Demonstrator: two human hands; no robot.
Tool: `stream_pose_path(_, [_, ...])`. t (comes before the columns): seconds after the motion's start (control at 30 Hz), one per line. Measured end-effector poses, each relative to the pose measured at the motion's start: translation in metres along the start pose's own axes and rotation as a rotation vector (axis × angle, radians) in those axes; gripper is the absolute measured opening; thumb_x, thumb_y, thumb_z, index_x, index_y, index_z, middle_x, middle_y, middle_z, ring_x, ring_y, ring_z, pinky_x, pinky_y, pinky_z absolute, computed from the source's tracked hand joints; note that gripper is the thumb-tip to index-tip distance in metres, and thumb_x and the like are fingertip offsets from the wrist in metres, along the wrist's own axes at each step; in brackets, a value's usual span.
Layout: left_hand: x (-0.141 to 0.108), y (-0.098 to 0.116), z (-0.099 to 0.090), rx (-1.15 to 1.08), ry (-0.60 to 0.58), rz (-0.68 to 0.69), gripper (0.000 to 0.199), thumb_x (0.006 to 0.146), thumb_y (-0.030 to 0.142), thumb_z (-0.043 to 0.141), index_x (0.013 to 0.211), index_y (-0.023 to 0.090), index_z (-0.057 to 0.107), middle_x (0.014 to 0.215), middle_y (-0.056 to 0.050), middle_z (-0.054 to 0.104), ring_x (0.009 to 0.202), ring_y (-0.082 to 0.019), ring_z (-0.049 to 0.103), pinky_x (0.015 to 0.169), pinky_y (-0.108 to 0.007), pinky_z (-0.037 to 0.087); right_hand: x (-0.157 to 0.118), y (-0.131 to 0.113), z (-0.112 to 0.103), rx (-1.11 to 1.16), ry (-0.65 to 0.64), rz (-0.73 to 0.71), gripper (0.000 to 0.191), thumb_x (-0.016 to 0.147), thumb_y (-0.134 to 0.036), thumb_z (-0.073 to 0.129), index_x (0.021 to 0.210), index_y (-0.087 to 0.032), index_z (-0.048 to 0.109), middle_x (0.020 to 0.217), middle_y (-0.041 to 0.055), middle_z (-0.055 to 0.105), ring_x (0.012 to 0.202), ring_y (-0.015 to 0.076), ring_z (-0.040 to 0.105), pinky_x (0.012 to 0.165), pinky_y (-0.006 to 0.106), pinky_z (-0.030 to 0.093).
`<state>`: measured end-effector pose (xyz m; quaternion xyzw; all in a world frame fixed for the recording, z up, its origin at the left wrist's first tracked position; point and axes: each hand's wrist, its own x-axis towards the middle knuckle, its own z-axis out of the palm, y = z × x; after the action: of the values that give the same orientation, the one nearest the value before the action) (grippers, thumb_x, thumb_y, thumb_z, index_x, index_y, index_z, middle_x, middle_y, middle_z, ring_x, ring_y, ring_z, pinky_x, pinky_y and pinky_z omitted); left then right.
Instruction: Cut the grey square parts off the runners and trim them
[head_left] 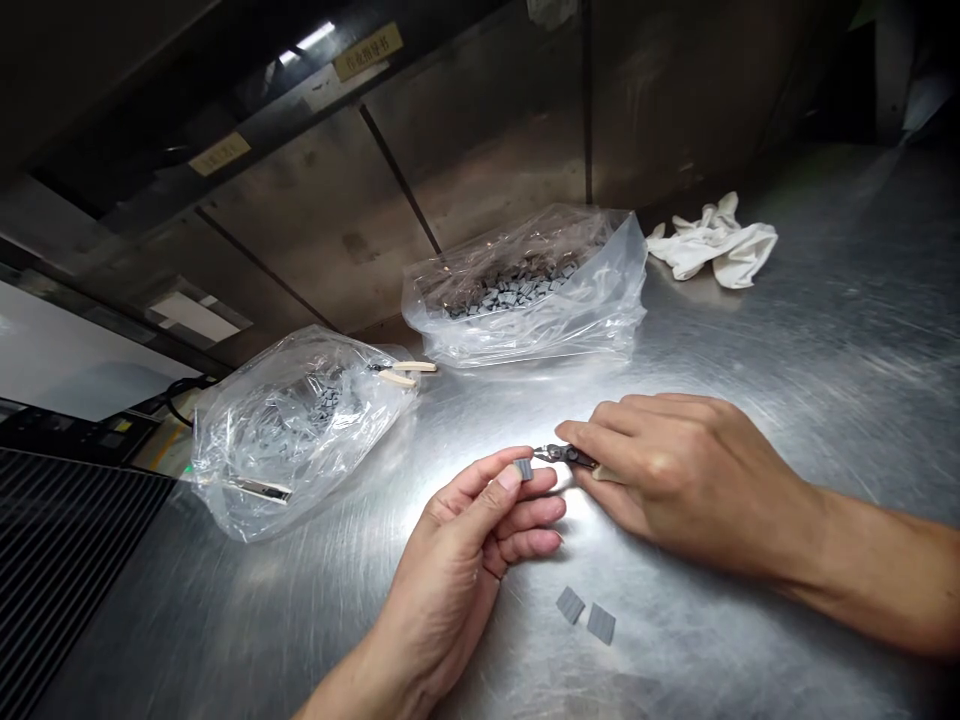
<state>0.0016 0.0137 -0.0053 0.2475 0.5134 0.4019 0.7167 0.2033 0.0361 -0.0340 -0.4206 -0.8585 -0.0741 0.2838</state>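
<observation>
Between thumb and forefinger, my left hand point(480, 530) pinches a small grey ribbed piece point(523, 468). My right hand point(667, 470) is wrapped around a pair of nippers point(559, 454) with dark metal jaws; a bit of pale handle shows under the fingers. The jaw tips are right beside the grey piece, and I cannot tell whether they touch it. Below the hands, two flat grey ribbed pieces point(586, 614) lie close together on the metal table point(720, 650).
A clear plastic bag point(525, 335) with many grey pieces stands at the back. To its left, another clear bag point(300, 460) holds smaller grey bits; pale-handled pliers point(405, 373) lie at its edge. White gloves point(716, 240) lie at the back right, before a metal wall point(480, 150).
</observation>
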Motion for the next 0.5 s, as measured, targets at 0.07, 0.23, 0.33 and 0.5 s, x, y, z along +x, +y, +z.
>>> stream_pose_path(0.07, [0.0004, 0.0003, -0.0005, -0.006, -0.019, -0.003, 0.019, 0.092, 0.016, 0.066, 0.110, 0.013, 0.072, 0.099, -0.012, 0.080, 0.079, -0.016, 0.076, 0.067, -0.023, 0.063, 0.0008, -0.0025, 0.0007, 0.029, 0.010, 0.005, 0.013, 0.090, -0.021, 0.059, 0.090, -0.019, 0.071, 0.070, -0.0003, 0.061, 0.063, 0.0180, 0.057, 0.062, 0.034, 0.031])
stream_pose_path(0.23, [0.0008, 0.0003, -0.0007, -0.020, -0.028, -0.011, 0.016, 0.092, 0.015, 0.066, 0.108, 0.014, 0.073, 0.096, -0.012, 0.080, 0.075, -0.015, 0.076, 0.065, -0.022, 0.063, 0.0017, -0.0073, 0.0003, 0.055, 0.012, 0.007, 0.013, 0.090, -0.022, 0.059, 0.087, -0.020, 0.071, 0.071, -0.0003, 0.060, 0.065, 0.0198, 0.056, 0.065, 0.036, 0.031])
stream_pose_path(0.33, [0.0008, 0.0004, -0.0001, -0.017, -0.019, -0.018, 0.016, 0.092, 0.015, 0.067, 0.107, 0.014, 0.073, 0.095, -0.012, 0.080, 0.074, -0.015, 0.076, 0.064, -0.022, 0.063, 0.0016, -0.0076, -0.0006, 0.060, 0.021, -0.001, 0.013, 0.089, -0.022, 0.059, 0.085, -0.020, 0.071, 0.071, -0.0003, 0.059, 0.066, 0.0204, 0.055, 0.065, 0.036, 0.030])
stream_pose_path(0.5, [0.0001, 0.0010, 0.0012, -0.019, 0.003, -0.014, 0.015, 0.091, 0.014, 0.068, 0.105, 0.013, 0.073, 0.094, -0.012, 0.080, 0.072, -0.014, 0.076, 0.063, -0.022, 0.063, 0.0031, -0.0079, -0.0019, 0.026, 0.046, -0.029, 0.012, 0.088, -0.019, 0.060, 0.088, -0.019, 0.072, 0.071, 0.0003, 0.059, 0.065, 0.0214, 0.054, 0.064, 0.037, 0.029])
